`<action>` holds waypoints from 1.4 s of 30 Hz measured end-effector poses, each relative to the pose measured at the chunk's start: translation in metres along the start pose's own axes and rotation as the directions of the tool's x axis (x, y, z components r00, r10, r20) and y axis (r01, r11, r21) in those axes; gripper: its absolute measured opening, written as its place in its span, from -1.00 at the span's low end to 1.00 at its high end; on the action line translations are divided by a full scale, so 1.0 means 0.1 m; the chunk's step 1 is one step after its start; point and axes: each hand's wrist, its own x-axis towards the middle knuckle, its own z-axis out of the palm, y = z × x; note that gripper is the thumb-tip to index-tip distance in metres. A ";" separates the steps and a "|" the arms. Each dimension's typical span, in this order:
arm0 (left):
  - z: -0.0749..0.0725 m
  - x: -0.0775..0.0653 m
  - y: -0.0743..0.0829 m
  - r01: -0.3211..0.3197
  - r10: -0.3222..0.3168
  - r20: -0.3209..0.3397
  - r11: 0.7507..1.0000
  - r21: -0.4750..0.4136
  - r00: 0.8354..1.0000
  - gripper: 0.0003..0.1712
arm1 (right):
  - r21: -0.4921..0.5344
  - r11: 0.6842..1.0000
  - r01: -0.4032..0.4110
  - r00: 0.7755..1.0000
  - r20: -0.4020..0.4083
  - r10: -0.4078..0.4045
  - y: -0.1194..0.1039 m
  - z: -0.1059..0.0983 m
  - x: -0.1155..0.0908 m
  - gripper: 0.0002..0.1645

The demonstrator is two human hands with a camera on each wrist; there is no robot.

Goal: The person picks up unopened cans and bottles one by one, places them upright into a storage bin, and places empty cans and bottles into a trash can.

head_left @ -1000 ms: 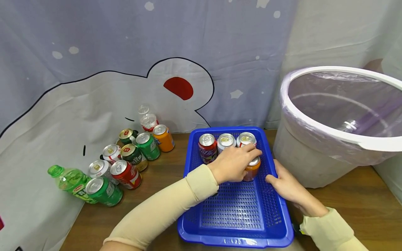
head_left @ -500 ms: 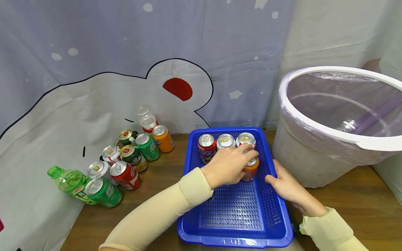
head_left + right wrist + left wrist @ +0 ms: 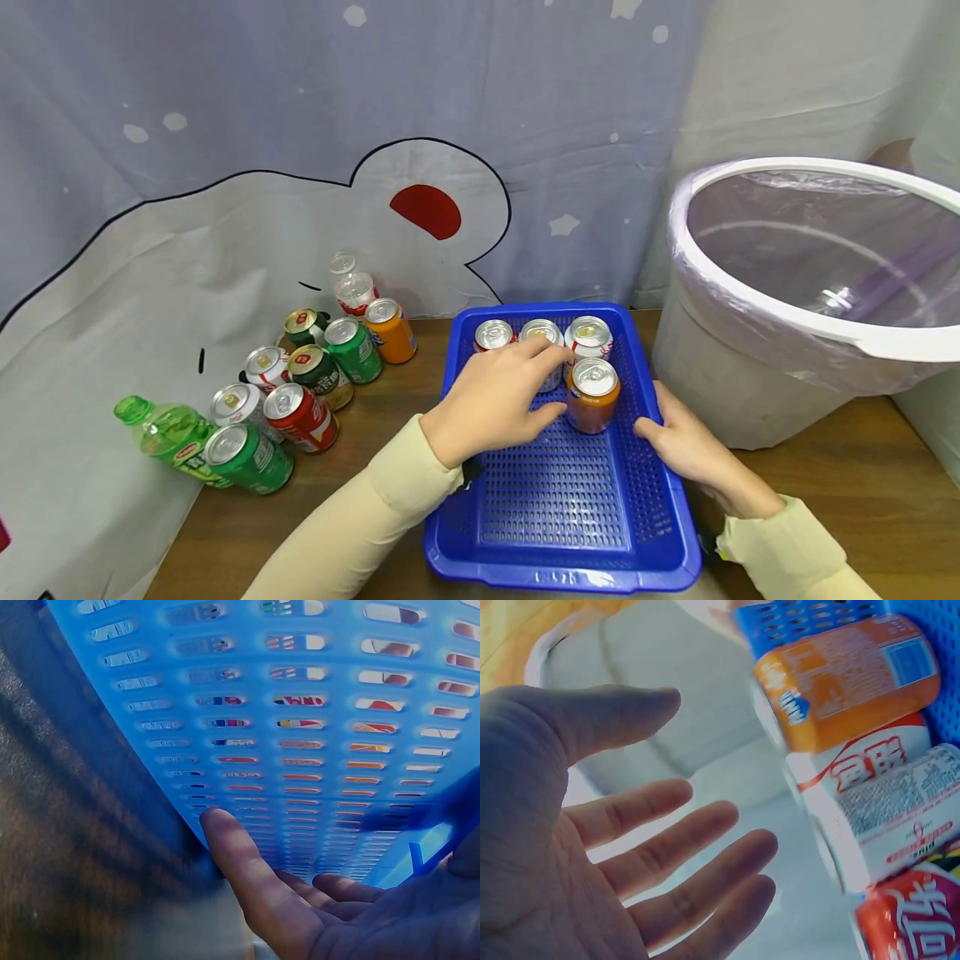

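My left hand is over the blue plastic basket, holding nothing, its fingers spread. Just right of its fingertips an orange soda can stands upright in the basket. Behind that are a white-and-red can, a silver can and a red cola can, partly covered by the hand. The left wrist view shows the empty palm apart from the orange can. My right hand grips the basket's right side, thumb over the rim; the right wrist view shows its fingers against the slotted wall.
Several cans, among them a green can and a red can, stand left on the wooden table. A green bottle and a clear bottle are with them. A lined white bin stands right of the basket.
My left hand has let go of the orange can and moved left, its fingers opening. The orange can remains standing in front of the white-and-red can. My right hand has stayed on the basket.
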 end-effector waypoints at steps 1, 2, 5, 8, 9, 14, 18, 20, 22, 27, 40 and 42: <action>-0.03 -0.05 -0.02 0.017 -0.017 -0.024 1.000 -0.016 1.000 -0.37 | 0.003 1.000 0.001 1.000 0.001 -0.001 0.00 0.00 0.00 -0.41; -0.05 -0.10 -0.04 0.035 -0.037 -0.051 0.999 -0.037 0.998 -0.38 | 0.005 1.000 0.003 1.000 0.003 -0.003 0.00 0.00 0.00 -0.41; -0.11 -0.25 -0.12 0.080 -0.092 -0.137 0.992 -0.096 0.986 -0.41 | 0.001 1.000 0.009 1.000 0.003 -0.009 0.01 0.00 0.00 -0.40; -0.15 -0.40 -0.20 0.115 -0.146 -0.204 0.981 -0.156 0.968 -0.43 | -0.004 1.000 0.008 1.000 0.002 -0.008 0.01 0.00 0.01 -0.39; -0.16 -0.45 -0.22 0.127 -0.163 -0.220 0.977 -0.170 0.962 -0.43 | -0.006 1.000 0.008 1.000 0.001 -0.008 0.01 0.00 0.01 -0.39; -0.16 -0.70 -0.33 0.216 -0.282 -0.258 0.943 -0.254 0.924 -0.43 | -0.007 1.000 0.006 1.000 0.000 -0.006 0.02 0.00 0.01 -0.40; -0.10 -0.93 -0.41 0.302 -0.387 -0.270 0.902 -0.308 0.882 -0.40 | -0.012 1.000 0.009 1.000 -0.006 -0.009 0.02 0.00 0.00 -0.40; -0.04 -1.06 -0.45 0.352 -0.445 -0.282 0.878 -0.324 0.850 -0.39 | -0.012 1.000 0.011 1.000 -0.006 -0.011 0.02 0.01 0.00 -0.40; 0.04 -1.18 -0.50 0.403 -0.505 -0.305 0.850 -0.339 0.807 -0.36 | -0.011 1.000 0.012 1.000 -0.007 -0.012 0.02 0.01 0.00 -0.40; 0.26 -1.48 -0.58 0.517 -0.635 -0.359 0.769 -0.376 0.684 -0.25 | -0.019 1.000 0.013 1.000 -0.012 -0.013 0.01 0.00 0.00 -0.41; 0.63 -1.88 -0.78 0.589 -0.719 -0.578 0.674 -0.446 0.386 -0.03 | -0.006 1.000 0.010 1.000 -0.002 -0.010 0.03 0.00 0.01 -0.41; 0.65 -1.89 -0.82 0.585 -0.698 -0.618 0.687 -0.432 0.363 0.03 | -0.007 1.000 0.011 1.000 -0.002 -0.011 0.03 0.00 0.01 -0.40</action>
